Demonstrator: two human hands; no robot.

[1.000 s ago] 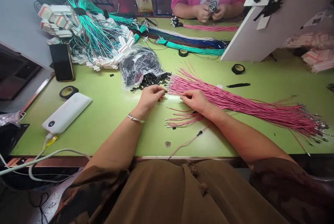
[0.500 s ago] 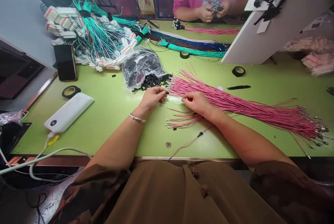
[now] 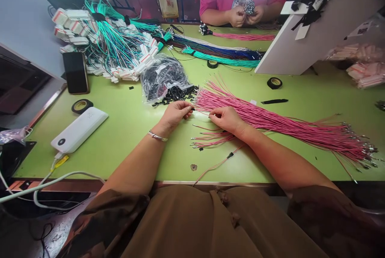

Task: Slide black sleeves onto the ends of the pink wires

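Note:
My left hand (image 3: pixel 178 113) pinches a small black connector housing (image 3: pixel 193 109) between thumb and forefinger. Just to its right, my right hand (image 3: pixel 225 118) is closed in a pinch at a thin pink wire, whose held part is mostly hidden by the fingers. A large bundle of pink wires (image 3: pixel 270 119) with metal-tipped ends runs past both hands toward the right. Several separate pink wires (image 3: pixel 207 142) lie below my right hand. Beyond my left hand, loose black housings (image 3: pixel 177 93) spill from a clear plastic bag (image 3: pixel 164 74).
At left are a phone (image 3: pixel 75 73), a tape roll (image 3: pixel 82 106) and a white power bank (image 3: pixel 80 129) with a cable. Green wires with white connectors (image 3: pixel 117 45) are heaped behind. A black cutter (image 3: pixel 274 101) lies near a white panel (image 3: pixel 303 45). A co-worker's hands (image 3: pixel 245 17) hold a wire bundle opposite.
Both hands stay almost in place, still pinching. The black housing at my left fingertips sits very slightly lower. The rest of the table looks the same.

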